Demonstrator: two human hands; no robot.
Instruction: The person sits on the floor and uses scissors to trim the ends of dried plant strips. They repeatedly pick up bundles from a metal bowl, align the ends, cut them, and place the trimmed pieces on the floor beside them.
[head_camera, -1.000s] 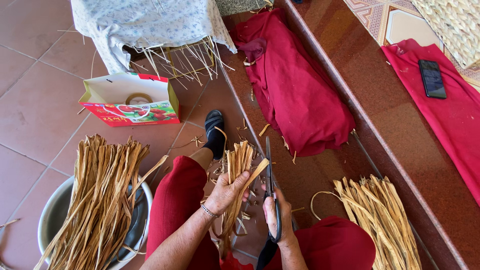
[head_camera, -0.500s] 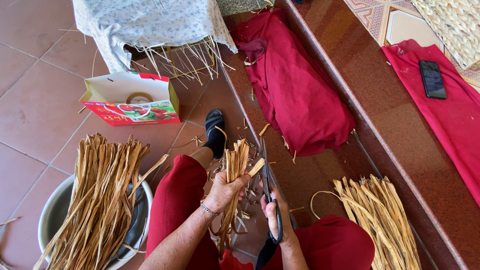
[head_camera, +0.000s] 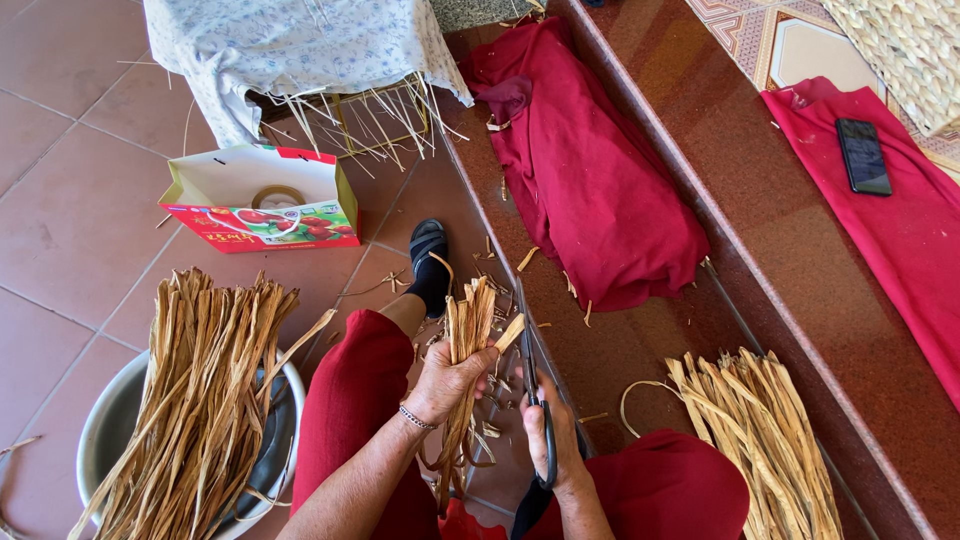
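Down in the middle of the view, my left hand was closed around a small bundle of dried straw strips, fingers wrapped tight about its middle so that the upper ends stood up past the thumb and the lower ends trailed down toward my lap. One strip end stuck out to the right, toward the scissors. My right hand gripped those black-handled scissors, fingers curled through and around the handles, with the blades pointing up and away just beside the bundle; I could not tell whether the blades touched the strip.

To the left, a metal basin held a large sheaf of the same straw, leaning out over its rim. Another pile of cut strips lay on the dark red step to my right. Short offcuts were scattered on the tiled floor near my black-socked foot. Farther off stood an open red paper bag, a crumpled red cloth on the step, and a dark phone lying on a second red cloth.
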